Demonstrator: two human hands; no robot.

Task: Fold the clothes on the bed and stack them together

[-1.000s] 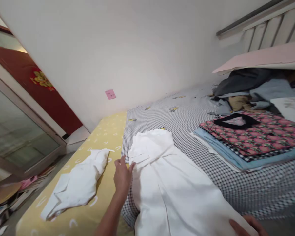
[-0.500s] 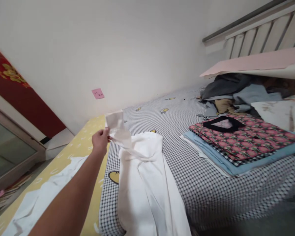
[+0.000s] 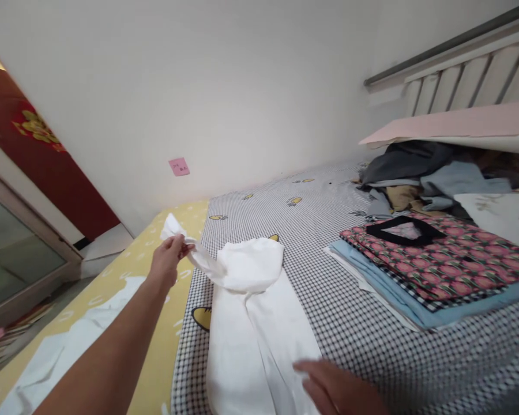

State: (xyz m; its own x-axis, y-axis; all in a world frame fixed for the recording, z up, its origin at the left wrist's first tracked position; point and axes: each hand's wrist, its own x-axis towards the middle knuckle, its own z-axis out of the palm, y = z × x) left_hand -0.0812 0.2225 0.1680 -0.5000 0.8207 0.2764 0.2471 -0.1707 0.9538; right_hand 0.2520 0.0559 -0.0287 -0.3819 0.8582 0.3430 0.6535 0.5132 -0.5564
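A white garment (image 3: 253, 265) lies lengthwise on the checked bed cover, its upper part bunched and its lower part running off the bottom of the view. My left hand (image 3: 169, 253) pinches a strip of it, raised at the upper left, with the loose end sticking out past the fingers. My right hand (image 3: 337, 387), a little blurred, is at the bottom edge beside the garment's lower right side. Its fingers are apart and hold nothing.
Folded clothes with a pink patterned top (image 3: 441, 259) lie at the right, before a heap of dark and grey clothes (image 3: 415, 164) under a pink sheet (image 3: 458, 122). Another white cloth (image 3: 73, 340) lies on the yellow cover at the left.
My left hand has moved slightly down and left, and the held strip is now twisted and narrower. The garment's upper part has shifted. My right hand has come into view at the bottom.
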